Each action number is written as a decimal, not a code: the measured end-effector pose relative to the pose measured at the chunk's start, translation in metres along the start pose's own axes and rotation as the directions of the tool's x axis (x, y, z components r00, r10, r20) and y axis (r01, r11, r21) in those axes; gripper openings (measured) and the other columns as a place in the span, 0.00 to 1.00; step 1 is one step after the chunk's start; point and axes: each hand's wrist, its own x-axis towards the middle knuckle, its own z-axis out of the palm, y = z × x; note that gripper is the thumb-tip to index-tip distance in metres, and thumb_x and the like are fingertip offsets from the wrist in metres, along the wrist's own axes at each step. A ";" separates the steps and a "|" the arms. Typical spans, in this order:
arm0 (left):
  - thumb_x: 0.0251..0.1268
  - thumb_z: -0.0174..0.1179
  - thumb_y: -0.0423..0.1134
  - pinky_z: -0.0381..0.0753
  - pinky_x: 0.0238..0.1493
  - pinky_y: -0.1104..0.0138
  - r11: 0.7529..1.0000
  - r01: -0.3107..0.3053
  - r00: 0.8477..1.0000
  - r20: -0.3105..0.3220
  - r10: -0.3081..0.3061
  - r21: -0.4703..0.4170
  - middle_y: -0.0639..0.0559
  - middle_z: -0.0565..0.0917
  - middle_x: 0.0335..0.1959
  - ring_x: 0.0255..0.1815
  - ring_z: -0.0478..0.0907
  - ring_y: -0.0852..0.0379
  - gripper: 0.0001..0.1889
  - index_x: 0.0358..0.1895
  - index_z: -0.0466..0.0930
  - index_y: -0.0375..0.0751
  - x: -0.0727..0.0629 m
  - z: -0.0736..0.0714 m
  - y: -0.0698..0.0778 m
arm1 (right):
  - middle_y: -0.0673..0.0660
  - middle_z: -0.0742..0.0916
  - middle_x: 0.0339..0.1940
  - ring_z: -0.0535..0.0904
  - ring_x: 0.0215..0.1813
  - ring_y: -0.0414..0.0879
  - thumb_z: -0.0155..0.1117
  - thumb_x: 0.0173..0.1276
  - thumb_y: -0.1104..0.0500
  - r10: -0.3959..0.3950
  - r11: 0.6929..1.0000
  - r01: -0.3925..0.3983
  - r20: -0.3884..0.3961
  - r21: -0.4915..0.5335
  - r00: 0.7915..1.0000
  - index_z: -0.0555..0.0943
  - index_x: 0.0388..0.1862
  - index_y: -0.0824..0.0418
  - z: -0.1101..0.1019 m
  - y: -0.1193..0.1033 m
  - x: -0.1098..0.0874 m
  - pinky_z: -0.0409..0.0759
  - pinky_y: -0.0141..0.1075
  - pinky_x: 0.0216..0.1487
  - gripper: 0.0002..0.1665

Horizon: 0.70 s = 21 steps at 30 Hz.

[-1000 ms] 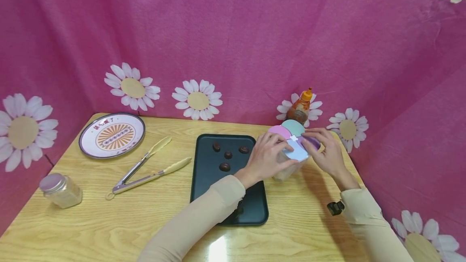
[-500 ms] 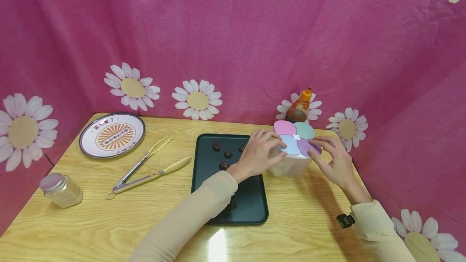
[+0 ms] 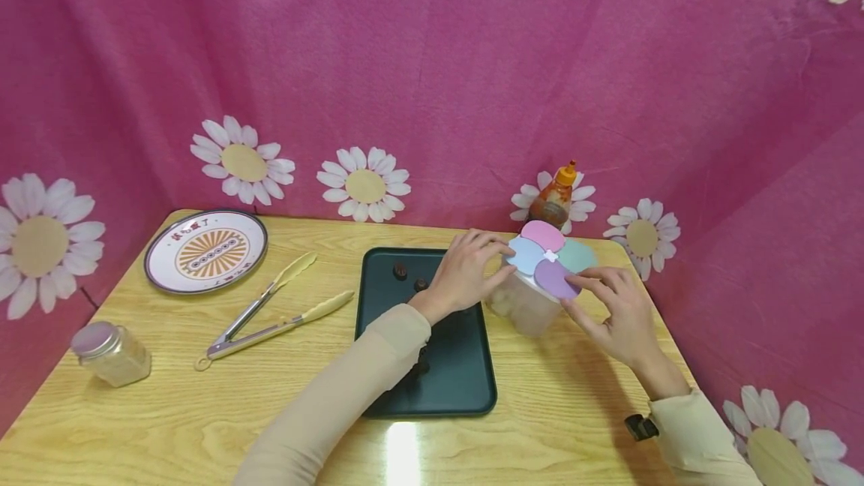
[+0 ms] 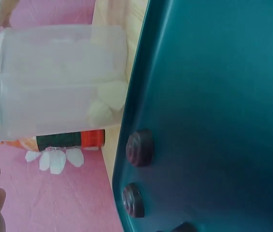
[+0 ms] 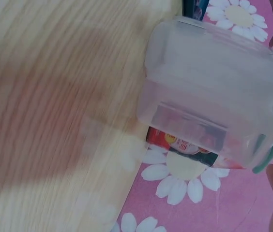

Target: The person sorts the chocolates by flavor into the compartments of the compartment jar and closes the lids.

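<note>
Pink daisy-print backdrop (image 3: pixel 439 58); wood-grain table (image 3: pixel 202 426); dark tray (image 3: pixel 466 373) bearing brown pieces (image 4: pixel 140 148); just right of it, one translucent container (image 3: pixel 529 310), petal lid (image 3: pixel 550 255) fitted, left hand (image 3: pixel 464 276) touching its blue petal (image 3: pixel 526 255), fingers loosely spread, right hand (image 3: pixel 619 317) at its purple petal (image 3: pixel 555 280), grip pinching or merely resting, indeterminable.

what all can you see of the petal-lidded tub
The tub is translucent, seemingly plastic, with lobed walls. Its lid has pink, blue, green and purple petals, meeting at a white centre. Pale rounded pieces show inside near the base. It stands upright on the table, right of the dark tray. The left hand touches the lid by the blue petal, the right hand by the purple one.
</note>
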 end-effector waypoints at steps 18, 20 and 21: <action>0.78 0.62 0.47 0.74 0.74 0.54 0.999 0.010 0.995 0.102 -0.005 -0.050 0.53 0.84 0.66 0.71 0.75 0.51 0.17 0.64 0.84 0.50 0.014 -0.005 -0.015 | 0.59 0.88 0.39 0.79 0.45 0.58 0.60 0.78 0.35 -0.082 0.997 0.082 -0.012 0.007 0.997 0.92 0.44 0.59 0.009 -0.022 0.004 0.71 0.45 0.51 0.30; 0.78 0.62 0.48 0.74 0.75 0.54 0.998 0.018 0.993 0.116 -0.012 -0.052 0.53 0.84 0.67 0.72 0.74 0.52 0.18 0.65 0.84 0.50 0.014 -0.005 -0.016 | 0.60 0.88 0.39 0.79 0.44 0.58 0.61 0.78 0.36 -0.088 0.996 0.088 -0.019 0.013 0.996 0.92 0.44 0.59 0.010 -0.023 0.005 0.70 0.45 0.50 0.29; 0.78 0.62 0.48 0.74 0.75 0.54 0.998 0.019 0.993 0.121 -0.013 -0.053 0.53 0.83 0.67 0.72 0.74 0.52 0.18 0.65 0.84 0.50 0.014 -0.006 -0.015 | 0.60 0.88 0.39 0.79 0.45 0.58 0.61 0.78 0.36 -0.090 0.996 0.091 -0.021 0.014 0.996 0.92 0.44 0.59 0.011 -0.023 0.005 0.70 0.45 0.50 0.29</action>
